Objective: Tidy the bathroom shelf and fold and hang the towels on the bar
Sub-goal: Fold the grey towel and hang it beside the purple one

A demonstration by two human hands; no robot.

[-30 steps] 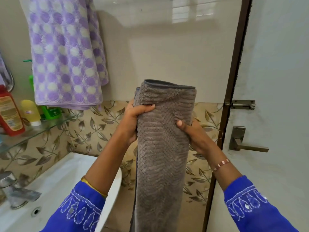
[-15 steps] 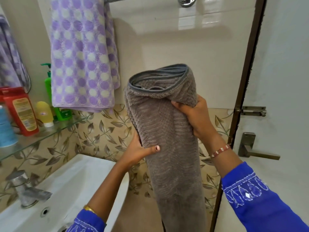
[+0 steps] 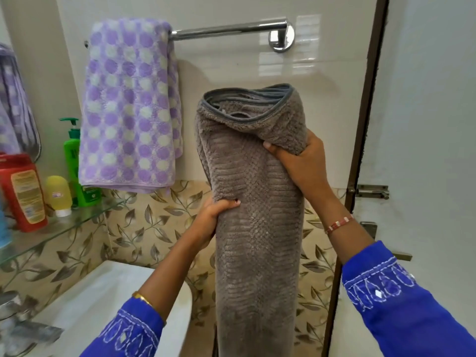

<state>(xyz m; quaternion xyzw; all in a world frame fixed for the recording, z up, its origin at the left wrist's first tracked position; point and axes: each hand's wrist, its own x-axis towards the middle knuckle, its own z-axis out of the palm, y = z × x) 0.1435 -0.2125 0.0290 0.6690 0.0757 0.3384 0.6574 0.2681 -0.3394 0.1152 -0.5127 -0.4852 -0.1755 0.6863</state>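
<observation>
Leftmost, the glass shelf (image 3: pixel 77 222) carries a red bottle (image 3: pixel 23 191), a small yellow bottle (image 3: pixel 58 194) and a green pump bottle (image 3: pixel 73 161), all upright against the wall; each label bears print, but none of it is legible. Above, the purple towel (image 3: pixel 128 104) hangs folded over the left end of the bar (image 3: pixel 226 29), which leaves the right stretch bare, apparently reserved for the second towel. Centre, the grey towel (image 3: pixel 257 228) is held upright, below the bar and clear of the wall. The left hand (image 3: pixel 211 220) grips its left edge low down, fingers curled round the cloth, probably to keep the folded layers aligned. The right hand (image 3: pixel 298 163) pinches the upper right corner, lifting the top toward the bar.
</observation>
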